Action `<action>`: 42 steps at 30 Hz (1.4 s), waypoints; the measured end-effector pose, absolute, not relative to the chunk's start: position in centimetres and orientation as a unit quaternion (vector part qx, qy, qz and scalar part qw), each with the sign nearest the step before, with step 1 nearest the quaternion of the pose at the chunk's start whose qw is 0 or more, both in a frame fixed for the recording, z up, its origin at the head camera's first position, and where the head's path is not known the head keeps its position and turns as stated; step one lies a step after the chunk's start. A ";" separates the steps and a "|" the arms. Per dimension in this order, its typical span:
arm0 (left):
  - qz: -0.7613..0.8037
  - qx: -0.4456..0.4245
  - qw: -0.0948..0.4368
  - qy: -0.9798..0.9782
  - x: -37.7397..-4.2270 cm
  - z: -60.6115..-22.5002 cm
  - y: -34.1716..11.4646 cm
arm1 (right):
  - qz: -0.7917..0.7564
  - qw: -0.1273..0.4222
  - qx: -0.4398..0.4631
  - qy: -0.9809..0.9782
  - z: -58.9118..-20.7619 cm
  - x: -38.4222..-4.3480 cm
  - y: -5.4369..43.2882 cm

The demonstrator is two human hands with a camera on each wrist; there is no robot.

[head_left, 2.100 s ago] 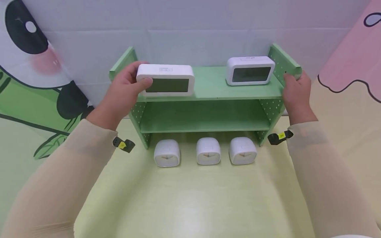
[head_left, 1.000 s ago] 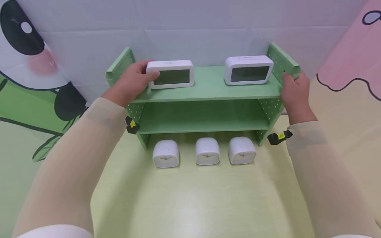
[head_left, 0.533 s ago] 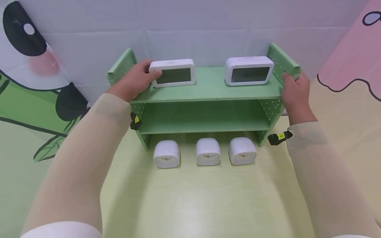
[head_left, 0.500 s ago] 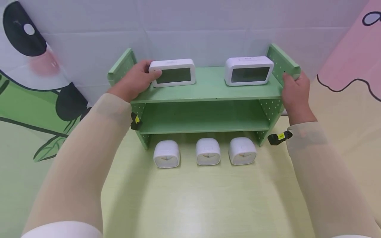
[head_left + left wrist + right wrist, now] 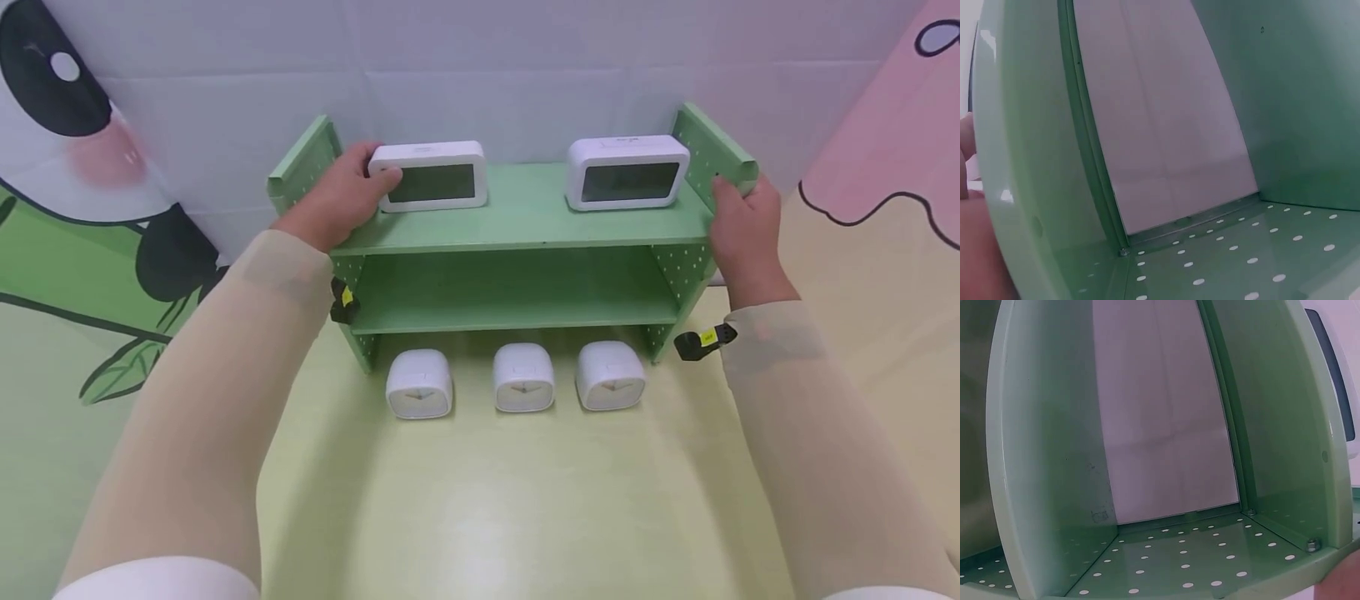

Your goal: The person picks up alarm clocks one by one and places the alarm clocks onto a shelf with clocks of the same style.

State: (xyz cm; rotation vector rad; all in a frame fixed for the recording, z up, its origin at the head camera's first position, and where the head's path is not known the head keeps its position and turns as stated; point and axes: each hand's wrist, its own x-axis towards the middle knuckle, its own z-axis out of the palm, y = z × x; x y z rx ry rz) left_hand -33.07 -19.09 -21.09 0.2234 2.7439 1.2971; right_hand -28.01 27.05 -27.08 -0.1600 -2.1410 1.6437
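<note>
Your left hand (image 5: 337, 197) pinches the left end of a white digital clock (image 5: 435, 183), seemingly standing on the top board (image 5: 525, 217) of the green shelf (image 5: 517, 292); your right hand (image 5: 746, 233) grips the side panel (image 5: 708, 154), far fingers hidden. The right wrist view shows a corner nut (image 5: 1313, 545) unseen from the head and crops that hand. Bare board separates the held clock from the second clock (image 5: 628, 179).

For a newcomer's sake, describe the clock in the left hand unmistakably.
Find the green shelf. At its top board, toward the left end, is a white, dark-screened clock. Unlike its twin on the right, it is gripped by the left hand.
</note>
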 end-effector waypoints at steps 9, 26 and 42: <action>0.417 0.097 0.040 0.903 -33.0 -20.7 -19.1 | 0.589 0.217 -0.065 -0.776 -26.7 -27.9 27.2; 0.215 0.130 -0.067 0.966 -24.7 -18.3 -14.6 | 0.604 0.229 -0.063 -0.761 -26.7 -27.5 27.7; 0.310 0.134 -0.060 0.939 -15.8 -27.8 -18.4 | 0.627 0.219 -0.057 -0.745 -26.3 -27.9 27.8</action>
